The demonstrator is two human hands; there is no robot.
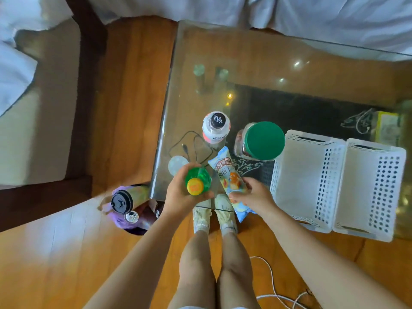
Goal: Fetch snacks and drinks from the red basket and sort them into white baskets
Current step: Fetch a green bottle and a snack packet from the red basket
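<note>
Both white baskets (307, 186) at the counter's (289, 63) near right edge look empty, so sorting has barely begun. Left hand (180, 197) fingers wrap a green bottle (198, 181); right hand (254, 195) fingers pinch a snack packet (229, 172) over the near edge. At least 2 containers stand unsorted.

— Where are the 2 bare hands?
— Left hand (181, 192) is curled closed, palm inward; right hand (252, 192) is pinched closed. Both forearms reach forward, close together.
</note>
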